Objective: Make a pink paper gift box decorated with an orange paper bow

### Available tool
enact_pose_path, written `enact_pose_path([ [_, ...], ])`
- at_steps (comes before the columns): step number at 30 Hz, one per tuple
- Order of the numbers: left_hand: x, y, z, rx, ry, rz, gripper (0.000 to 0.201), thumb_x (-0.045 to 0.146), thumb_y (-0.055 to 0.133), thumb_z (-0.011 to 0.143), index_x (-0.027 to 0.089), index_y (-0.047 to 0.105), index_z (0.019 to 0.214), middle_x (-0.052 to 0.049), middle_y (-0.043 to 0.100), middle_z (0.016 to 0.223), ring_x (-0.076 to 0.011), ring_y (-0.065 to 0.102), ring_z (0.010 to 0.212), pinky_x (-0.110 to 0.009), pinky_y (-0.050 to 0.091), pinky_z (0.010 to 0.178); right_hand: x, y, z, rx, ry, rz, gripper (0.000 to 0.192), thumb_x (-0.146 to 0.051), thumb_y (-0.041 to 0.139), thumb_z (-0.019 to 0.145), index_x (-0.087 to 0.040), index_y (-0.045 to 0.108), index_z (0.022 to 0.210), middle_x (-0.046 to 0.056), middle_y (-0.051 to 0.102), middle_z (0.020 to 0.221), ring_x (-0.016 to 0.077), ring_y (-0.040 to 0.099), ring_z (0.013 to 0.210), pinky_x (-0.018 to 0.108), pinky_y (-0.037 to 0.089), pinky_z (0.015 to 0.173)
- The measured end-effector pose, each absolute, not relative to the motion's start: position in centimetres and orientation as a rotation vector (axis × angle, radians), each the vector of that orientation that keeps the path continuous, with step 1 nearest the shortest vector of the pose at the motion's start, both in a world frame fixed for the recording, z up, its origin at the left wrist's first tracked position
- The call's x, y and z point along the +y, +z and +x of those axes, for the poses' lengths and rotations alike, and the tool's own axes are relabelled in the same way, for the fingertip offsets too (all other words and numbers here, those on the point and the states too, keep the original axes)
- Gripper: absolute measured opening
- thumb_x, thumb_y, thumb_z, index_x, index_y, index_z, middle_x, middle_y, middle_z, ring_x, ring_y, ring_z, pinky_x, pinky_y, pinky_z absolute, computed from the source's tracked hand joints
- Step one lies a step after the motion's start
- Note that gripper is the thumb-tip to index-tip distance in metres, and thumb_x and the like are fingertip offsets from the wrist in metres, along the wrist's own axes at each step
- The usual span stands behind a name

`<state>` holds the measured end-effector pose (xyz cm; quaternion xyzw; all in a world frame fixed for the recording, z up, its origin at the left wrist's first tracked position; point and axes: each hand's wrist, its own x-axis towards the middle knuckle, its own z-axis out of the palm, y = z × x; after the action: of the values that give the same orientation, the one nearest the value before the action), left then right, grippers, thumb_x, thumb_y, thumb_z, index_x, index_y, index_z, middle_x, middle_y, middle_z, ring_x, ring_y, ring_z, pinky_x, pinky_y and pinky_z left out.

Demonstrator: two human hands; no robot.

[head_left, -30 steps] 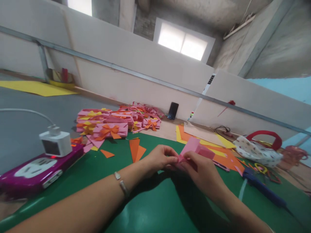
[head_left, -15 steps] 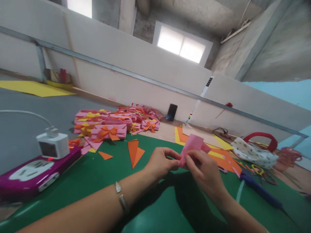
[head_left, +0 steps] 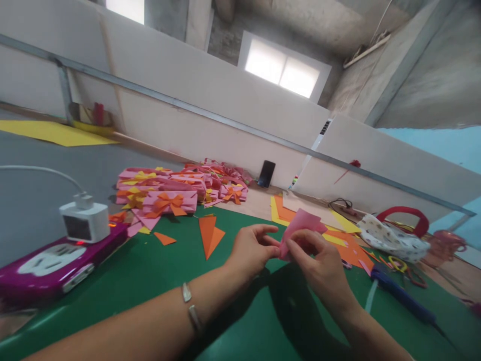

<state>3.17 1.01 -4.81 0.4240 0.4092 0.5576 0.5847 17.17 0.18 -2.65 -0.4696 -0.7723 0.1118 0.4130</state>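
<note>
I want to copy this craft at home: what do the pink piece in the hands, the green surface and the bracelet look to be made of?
Pink piece: likely thin matte craft paper; it holds sharp folds and flat edges between both hands.
Green surface: probably a smooth plastic or vinyl mat; it shows a soft sheen.
Bracelet: looks like polished metal, silvery with bright glints, though I cannot be sure.

Pale partition walls rise ahead of me; a bright window glows at upper centre, with grey floor at left.
</note>
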Motion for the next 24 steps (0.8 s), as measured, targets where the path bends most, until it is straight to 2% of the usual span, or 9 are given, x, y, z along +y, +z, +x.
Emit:
enact_pose_path([
  [2, 0.85, -4.75, 3.21, 0.961, 1.270, 0.972, 0.036, -0.002, 0.068, 0.056, 0.012, 0.062, 0.089, 0.003, 0.064, 0.057, -0.0095, 0.060, 0.054, -0.023, 0.050, 0.059, 0.24, -2.69, 17.17, -1.933, 0.281, -1.180, 0.011, -0.024, 0.056, 0.078, -0.020, 0.063, 0.071, 0.001, 0.064, 0.069, 0.0177, 0.055, 0.066, 0.028, 0.043, 0.060],
  [7, 0.69, -4.59, 3.34, 0.953, 1.227, 0.990, 0.017, 0.002, 0.069, 0.058, 0.011, 0.067, 0.072, -0.001, 0.067, 0.064, -0.0093, 0.061, 0.060, -0.022, 0.049, 0.064, 0.10, -2.57, 17.11, -1.951, 0.222, -1.194, 0.011, -0.025, 0.058, 0.078, -0.021, 0.064, 0.069, 0.001, 0.065, 0.068, 0.0179, 0.056, 0.067, 0.030, 0.043, 0.064],
  [17, 0.31, -4.49, 3.30, 0.971, 1.216, 1.016, 0.015, 0.001, 0.068, 0.057, 0.012, 0.067, 0.067, 0.000, 0.066, 0.058, -0.0099, 0.060, 0.056, -0.023, 0.049, 0.062, -0.06, -2.81, 17.10, -1.860, 0.331, -1.193, 0.009, -0.022, 0.061, 0.074, -0.019, 0.062, 0.083, 0.002, 0.065, 0.075, 0.0175, 0.060, 0.067, 0.030, 0.048, 0.061],
  [24, 0.38, -4.48, 3.42, 0.984, 1.220, 1.075, 0.008, 0.007, 0.069, 0.058, 0.013, 0.066, 0.063, 0.001, 0.065, 0.054, -0.0104, 0.059, 0.054, -0.022, 0.047, 0.058, 0.18, -2.65, 17.10, -1.874, 0.405, -1.190, 0.004, -0.022, 0.062, 0.074, -0.018, 0.061, 0.073, 0.002, 0.063, 0.071, 0.0171, 0.061, 0.065, 0.029, 0.048, 0.060],
])
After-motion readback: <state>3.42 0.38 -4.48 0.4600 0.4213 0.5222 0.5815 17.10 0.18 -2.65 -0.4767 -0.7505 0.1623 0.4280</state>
